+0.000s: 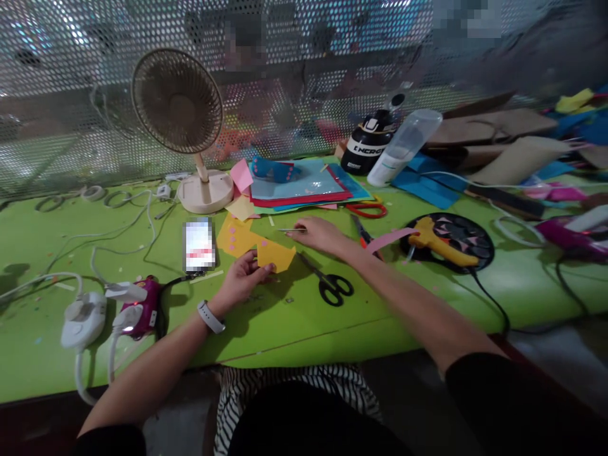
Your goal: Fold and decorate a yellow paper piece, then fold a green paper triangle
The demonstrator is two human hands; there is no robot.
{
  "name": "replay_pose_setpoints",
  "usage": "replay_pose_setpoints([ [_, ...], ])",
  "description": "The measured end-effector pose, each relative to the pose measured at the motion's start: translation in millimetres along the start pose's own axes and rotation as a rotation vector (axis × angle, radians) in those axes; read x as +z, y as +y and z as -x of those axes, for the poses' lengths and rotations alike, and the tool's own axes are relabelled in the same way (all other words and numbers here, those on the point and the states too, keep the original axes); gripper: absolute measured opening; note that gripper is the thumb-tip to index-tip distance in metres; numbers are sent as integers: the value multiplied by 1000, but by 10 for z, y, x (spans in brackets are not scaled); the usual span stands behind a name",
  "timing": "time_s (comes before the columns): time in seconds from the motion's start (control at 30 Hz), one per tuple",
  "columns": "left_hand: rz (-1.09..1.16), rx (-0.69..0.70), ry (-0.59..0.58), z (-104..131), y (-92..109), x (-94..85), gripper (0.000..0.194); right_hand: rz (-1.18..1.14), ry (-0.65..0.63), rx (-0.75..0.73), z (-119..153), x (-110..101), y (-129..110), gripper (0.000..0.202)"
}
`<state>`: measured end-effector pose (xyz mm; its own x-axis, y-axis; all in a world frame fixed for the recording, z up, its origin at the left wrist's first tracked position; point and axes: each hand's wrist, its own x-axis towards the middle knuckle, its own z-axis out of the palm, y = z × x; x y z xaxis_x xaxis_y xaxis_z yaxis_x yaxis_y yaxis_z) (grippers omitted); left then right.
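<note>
Carrying tools and paper: green bench [266, 332]. On it, fan [177, 101]. Right of fan base: stack of coloured sheets [304, 180]. Well right of fan: black round tray [488, 246], yellow glue gun [444, 248] on it. Nearer than fan, to its right: black scissors [335, 289]; left hand [241, 278], fingers pinching yellow paper piece [280, 256]; right hand [319, 234], farther right of fan, fingers pressed together on slim pale item [285, 230], kind unclear.

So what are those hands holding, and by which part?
The left hand pinches a yellow paper piece by its lower left edge; the right hand holds a thin tool, too small to name, by its right end.
</note>
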<state>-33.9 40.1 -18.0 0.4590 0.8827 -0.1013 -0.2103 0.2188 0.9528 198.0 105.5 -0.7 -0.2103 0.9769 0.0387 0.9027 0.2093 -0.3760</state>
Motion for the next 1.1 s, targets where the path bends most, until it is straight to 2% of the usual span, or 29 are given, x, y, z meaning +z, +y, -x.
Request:
replay_pose_setpoints([
  [0.17,-5,-1,57,-2,33,0,47,90,55,-126,105,-56,64,28],
  [0.33,-9,10,96,-25,49,-40,41,34,102,-156,596,-341,154,27],
  [0.43,-20,12,93,-51,48,-69,38,-84,250,-80,971,-470,331,26],
  [0.53,-22,-11,99,-68,59,-76,35,-157,417,26,1244,-511,604,22],
  [0.67,-20,-35,96,-72,83,-71,39,-127,594,144,1419,-509,957,23],
  [0.8,-22,-13,103,-81,88,-85,40,-96,801,299,1530,-573,1210,25],
  [0.83,-25,-8,101,-85,85,-92,40,-51,794,342,1561,-595,1274,25],
  [0.9,-27,-5,94,-93,77,-104,39,84,696,431,1618,-633,1417,26],
  [1.0,-27,-10,84,-103,67,-117,37,276,437,546,1658,-648,1652,37],
  [1.1,-37,-25,84,-108,59,-131,36,350,176,605,1611,-626,1819,49],
])
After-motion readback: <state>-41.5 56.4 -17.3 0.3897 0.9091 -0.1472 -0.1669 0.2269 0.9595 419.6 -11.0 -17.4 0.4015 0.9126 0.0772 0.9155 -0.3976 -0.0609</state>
